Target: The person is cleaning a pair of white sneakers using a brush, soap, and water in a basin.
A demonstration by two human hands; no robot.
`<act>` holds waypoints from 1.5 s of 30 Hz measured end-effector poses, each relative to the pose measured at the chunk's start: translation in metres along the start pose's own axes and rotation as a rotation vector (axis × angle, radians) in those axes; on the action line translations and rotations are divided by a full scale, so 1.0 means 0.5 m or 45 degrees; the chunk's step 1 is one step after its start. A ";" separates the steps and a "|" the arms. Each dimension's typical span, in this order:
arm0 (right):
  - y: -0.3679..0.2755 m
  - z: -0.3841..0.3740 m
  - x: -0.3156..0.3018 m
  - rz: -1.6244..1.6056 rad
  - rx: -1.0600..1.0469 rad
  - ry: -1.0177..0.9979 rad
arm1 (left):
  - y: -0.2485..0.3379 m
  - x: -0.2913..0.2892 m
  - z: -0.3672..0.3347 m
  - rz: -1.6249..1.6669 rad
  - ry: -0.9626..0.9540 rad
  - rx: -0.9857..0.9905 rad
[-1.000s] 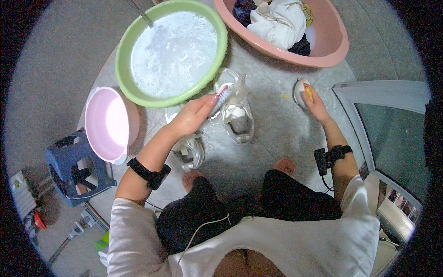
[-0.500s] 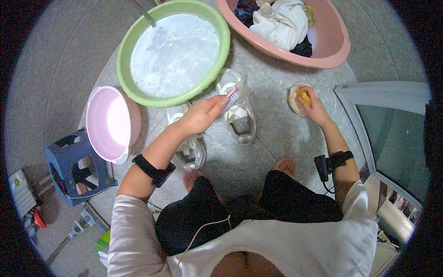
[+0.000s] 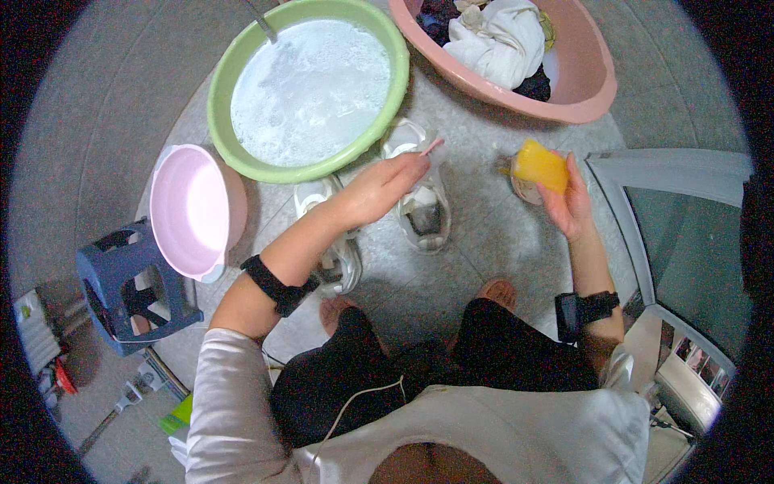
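Note:
My left hand [image 3: 379,189] is closed around a pink-handled brush [image 3: 434,147], whose bristles do not show now. Beneath it, a white shoe [image 3: 435,234] stands on the floor, partly hidden by the hand. Its mate, another white shoe [image 3: 345,270], lies to the left under my forearm. Off to the right, my right hand [image 3: 571,208] grips a yellow bar of soap [image 3: 538,165]. The soap is tilted up above a small round dish [image 3: 526,191], and it covers part of that dish.
A green basin [image 3: 216,121] of sudsy water stands ahead. The pink tub [image 3: 597,101] at far right holds laundry. On the left, a small pink basin [image 3: 159,202] sits against a blue stool [image 3: 105,294]. A grey-white frame [image 3: 625,218] borders the right side.
My right hand has lifted the yellow soap from the small dish and turned it up. My left hand has shifted slightly right with the brush, turning the bristles out of sight.

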State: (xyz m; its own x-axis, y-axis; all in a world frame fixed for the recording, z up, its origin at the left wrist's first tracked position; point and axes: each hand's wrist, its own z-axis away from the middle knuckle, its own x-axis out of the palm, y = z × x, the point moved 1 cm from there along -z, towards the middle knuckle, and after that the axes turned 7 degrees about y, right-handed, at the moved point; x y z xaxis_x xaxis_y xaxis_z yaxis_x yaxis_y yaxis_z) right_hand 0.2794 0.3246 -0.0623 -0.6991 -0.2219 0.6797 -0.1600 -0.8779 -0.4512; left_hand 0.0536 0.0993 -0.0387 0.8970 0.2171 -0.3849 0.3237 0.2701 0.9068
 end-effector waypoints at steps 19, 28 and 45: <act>0.187 -0.031 0.194 1.212 0.222 -0.284 | 0.053 -0.020 -0.010 -0.422 0.101 0.138; 0.193 -0.030 0.218 1.560 0.238 -0.377 | 0.086 -0.018 0.001 -0.827 0.370 0.306; 0.187 -0.028 0.171 2.007 -0.422 -0.119 | 0.021 0.005 -0.017 -0.205 0.280 0.165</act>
State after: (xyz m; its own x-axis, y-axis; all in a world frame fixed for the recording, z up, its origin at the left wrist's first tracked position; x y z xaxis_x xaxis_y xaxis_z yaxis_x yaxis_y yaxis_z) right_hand 0.1949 0.2291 -0.0543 -0.2643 -0.8040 -0.5326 0.4958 0.3604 -0.7901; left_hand 0.0568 0.1108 -0.0315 0.7490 0.3832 -0.5404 0.5047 0.1984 0.8402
